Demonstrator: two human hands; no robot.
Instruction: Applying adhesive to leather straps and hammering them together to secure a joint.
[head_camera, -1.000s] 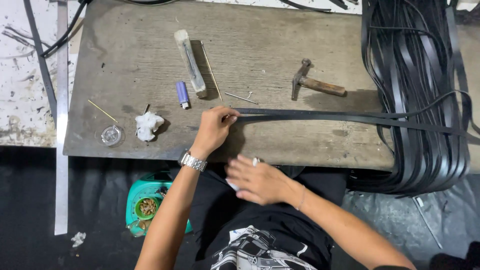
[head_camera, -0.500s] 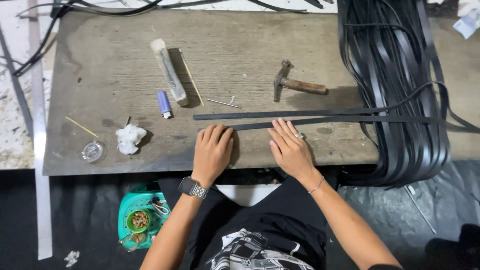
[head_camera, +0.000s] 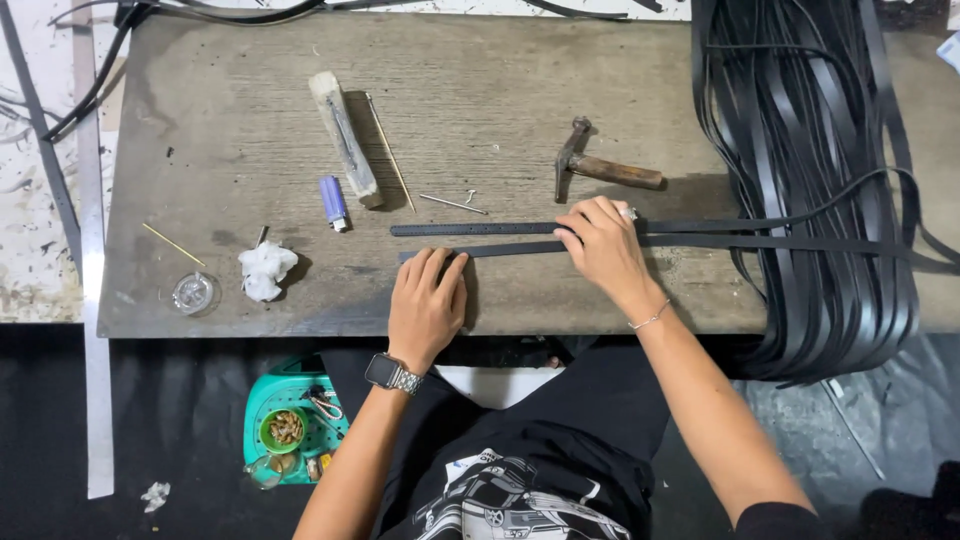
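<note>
Two long black straps lie side by side across the wooden bench (head_camera: 200, 120): the far strap (head_camera: 470, 229) and the near strap (head_camera: 510, 249). My left hand (head_camera: 428, 305), with a wristwatch, presses flat on the near strap's left end, fingers spread. My right hand (head_camera: 604, 245) rests on both straps further right, fingers curled over them, a ring showing. Both straps run right into a big bundle of black straps (head_camera: 810, 170).
A hammer (head_camera: 600, 168) lies just beyond my right hand. A long whitish block (head_camera: 343, 137), a blue lighter (head_camera: 334, 201), a thin stick (head_camera: 388, 150), a nail (head_camera: 452, 203), a crumpled white wad (head_camera: 264, 269) and a small clear dish (head_camera: 193, 292) sit left. A teal tray (head_camera: 290, 420) stands on the floor.
The two straps have slid left along the bench. My right hand moved up from the bench edge onto the straps; my left hand now presses the near strap's end.
</note>
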